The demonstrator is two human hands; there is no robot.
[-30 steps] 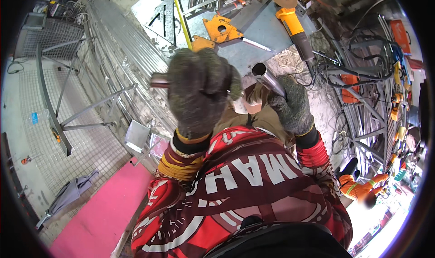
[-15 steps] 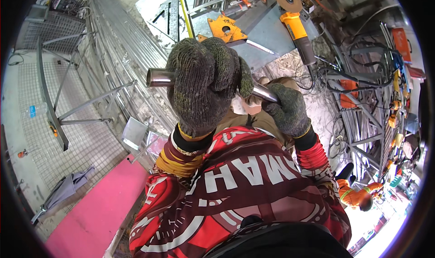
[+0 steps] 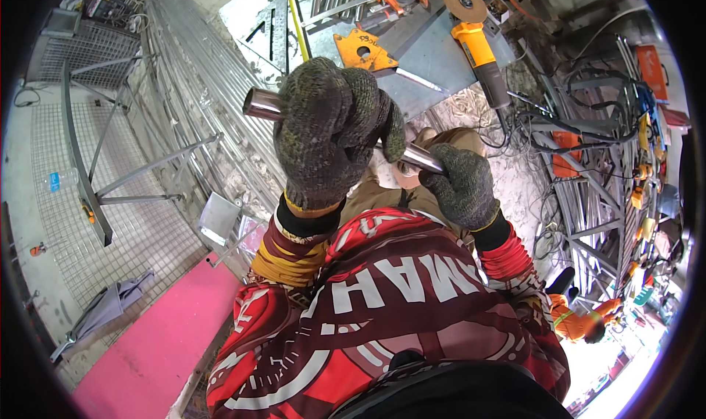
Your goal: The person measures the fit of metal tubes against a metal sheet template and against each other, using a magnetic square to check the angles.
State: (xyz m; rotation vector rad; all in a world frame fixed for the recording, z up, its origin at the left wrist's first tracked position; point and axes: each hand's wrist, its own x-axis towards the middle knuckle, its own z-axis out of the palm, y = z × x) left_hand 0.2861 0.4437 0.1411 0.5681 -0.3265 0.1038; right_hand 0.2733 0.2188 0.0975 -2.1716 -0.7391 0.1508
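Both my hands, in dark grey knitted gloves, hold one shiny metal tube [image 3: 419, 158] in front of my body. My left hand [image 3: 327, 128] is wrapped round it near its open left end, which sticks out past the glove. Farther along, my right hand [image 3: 465, 187] is closed over the other end and hides it. A bare stretch of tube shows between the gloves. The tube slants, its left end higher in the picture than its right.
Ahead is a metal worktable [image 3: 412, 80] with an angle grinder [image 3: 478, 55], an orange magnetic welding square [image 3: 364, 50] and orange clamps [image 3: 386, 0]. Long metal profiles [image 3: 213, 73] and a pink board [image 3: 154, 338] lie to the left. A person in orange [image 3: 577, 323] is at the lower right.
The tube has tilted a little more, its right part shifting slightly left and down with my right hand. Both hands keep their grip on it.
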